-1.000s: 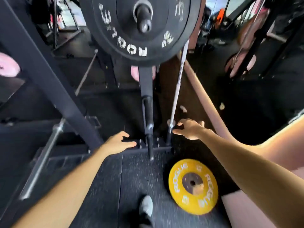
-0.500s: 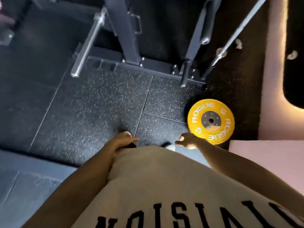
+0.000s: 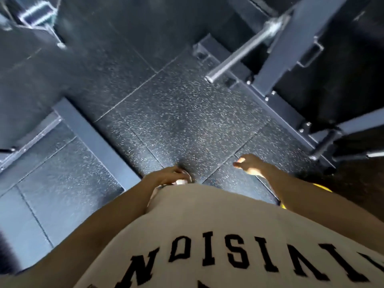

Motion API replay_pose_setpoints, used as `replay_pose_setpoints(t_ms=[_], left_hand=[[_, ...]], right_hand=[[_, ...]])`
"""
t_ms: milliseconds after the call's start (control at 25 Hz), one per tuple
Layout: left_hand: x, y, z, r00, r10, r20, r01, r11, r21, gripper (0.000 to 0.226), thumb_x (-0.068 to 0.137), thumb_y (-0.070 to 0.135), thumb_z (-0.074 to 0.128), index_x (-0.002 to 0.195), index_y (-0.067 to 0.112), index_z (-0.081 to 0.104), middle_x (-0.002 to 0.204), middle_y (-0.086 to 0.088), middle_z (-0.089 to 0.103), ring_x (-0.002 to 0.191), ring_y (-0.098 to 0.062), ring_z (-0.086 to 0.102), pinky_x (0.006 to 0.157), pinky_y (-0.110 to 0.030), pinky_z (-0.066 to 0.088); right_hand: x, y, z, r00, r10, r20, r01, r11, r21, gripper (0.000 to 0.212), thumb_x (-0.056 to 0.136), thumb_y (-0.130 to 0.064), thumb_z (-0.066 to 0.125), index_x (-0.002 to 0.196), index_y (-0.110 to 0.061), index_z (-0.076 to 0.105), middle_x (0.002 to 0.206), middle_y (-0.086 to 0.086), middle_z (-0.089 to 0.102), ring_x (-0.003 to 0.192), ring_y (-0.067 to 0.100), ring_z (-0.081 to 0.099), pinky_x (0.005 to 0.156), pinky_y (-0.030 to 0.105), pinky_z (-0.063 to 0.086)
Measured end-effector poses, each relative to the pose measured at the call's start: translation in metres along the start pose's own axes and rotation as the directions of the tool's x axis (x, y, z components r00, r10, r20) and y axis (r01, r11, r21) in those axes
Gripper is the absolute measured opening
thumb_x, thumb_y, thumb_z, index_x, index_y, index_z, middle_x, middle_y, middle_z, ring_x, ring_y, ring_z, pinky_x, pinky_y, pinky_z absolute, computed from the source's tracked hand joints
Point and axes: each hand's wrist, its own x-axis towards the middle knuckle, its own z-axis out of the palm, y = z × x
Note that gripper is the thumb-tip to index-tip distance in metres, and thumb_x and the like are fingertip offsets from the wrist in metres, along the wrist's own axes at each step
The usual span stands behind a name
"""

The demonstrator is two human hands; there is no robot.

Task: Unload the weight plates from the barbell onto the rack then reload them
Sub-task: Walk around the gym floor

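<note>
Floor (image 3: 187, 113) is dark speckled rubber tile, with seams running diagonally, and it takes up most of the view. The rack (image 3: 291, 48) base and upright sit top right, with a steel bar (image 3: 239, 57) angling off it; another dark beam (image 3: 95, 140) cuts across lower left. There's a fair patch of bare tile between the two.

The person's beige shirt (image 3: 207, 225) fills the bottom; black block lettering on it is upside down and cut off, so I can't read the word.

Only a sliver of the yellow plate (image 3: 323, 187) peeks out by the right forearm, behind and below the right hand (image 3: 250, 166), not touching it. That hand hangs loose, fingers relaxed, holding nothing. The left hand (image 3: 169, 175) is at the shirt hem with fingers curled; too blurry to tell if it's gripping anything.
</note>
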Motion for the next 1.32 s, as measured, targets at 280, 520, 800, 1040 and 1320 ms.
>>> replay_pose_setpoints(t_ms=[280, 520, 800, 1040, 1320], left_hand=[[0.024, -0.044, -0.156, 0.994, -0.022, -0.105, 0.005, 0.987, -0.159, 0.048, 0.087, 0.057, 0.065, 0.115, 0.019, 0.060, 0.129, -0.011, 0.059, 0.118, -0.031, 0.057, 0.104, -0.042, 0.045], [0.071, -0.041, -0.253, 0.996, -0.093, -0.016, 0.090, 0.987, -0.131, 0.055, 0.089, 0.060, 0.059, 0.128, 0.021, 0.055, 0.142, -0.007, 0.052, 0.123, -0.027, 0.052, 0.104, -0.042, 0.039], [0.121, 0.007, -0.464, 0.975, -0.160, -0.151, 0.126, 0.969, -0.212, 0.056, 0.094, 0.053, 0.056, 0.134, 0.013, 0.053, 0.143, -0.011, 0.051, 0.125, -0.030, 0.051, 0.104, -0.038, 0.040], [0.173, 0.049, -0.644, 0.934, -0.136, -0.330, -0.001, 0.924, -0.383, 0.052, 0.094, 0.041, 0.063, 0.131, 0.007, 0.054, 0.107, -0.005, 0.063, 0.091, -0.019, 0.060, 0.073, -0.021, 0.047], [0.258, 0.098, -0.866, 0.976, -0.091, -0.198, 0.049, 0.977, -0.208, 0.060, 0.093, 0.048, 0.061, 0.138, 0.009, 0.050, 0.140, -0.013, 0.054, 0.120, -0.028, 0.055, 0.094, -0.031, 0.041]], right_hand=[[0.064, -0.184, 0.008, 0.985, -0.160, 0.067, 0.169, 0.972, -0.166, 0.034, 0.090, -0.035, 0.067, 0.112, -0.010, 0.065, 0.115, 0.009, 0.067, 0.100, 0.023, 0.061, 0.084, 0.029, 0.046], [0.153, -0.286, -0.036, 0.988, -0.105, 0.113, 0.133, 0.952, -0.277, 0.033, 0.090, -0.037, 0.065, 0.109, -0.011, 0.067, 0.114, 0.009, 0.068, 0.104, 0.024, 0.062, 0.088, 0.031, 0.046], [0.274, -0.462, -0.151, 0.978, -0.127, 0.167, 0.170, 0.946, -0.277, 0.042, 0.094, -0.037, 0.060, 0.118, -0.002, 0.064, 0.115, 0.019, 0.067, 0.105, 0.033, 0.063, 0.094, 0.041, 0.048], [0.356, -0.624, -0.240, 0.966, -0.215, 0.145, 0.245, 0.941, -0.235, 0.040, 0.096, -0.037, 0.056, 0.124, -0.009, 0.056, 0.124, 0.012, 0.061, 0.101, 0.024, 0.060, 0.090, 0.038, 0.047], [0.471, -0.774, -0.313, 0.989, -0.130, 0.073, 0.142, 0.970, -0.196, 0.040, 0.093, -0.036, 0.062, 0.121, -0.007, 0.059, 0.116, 0.015, 0.065, 0.092, 0.022, 0.058, 0.073, 0.026, 0.037]])
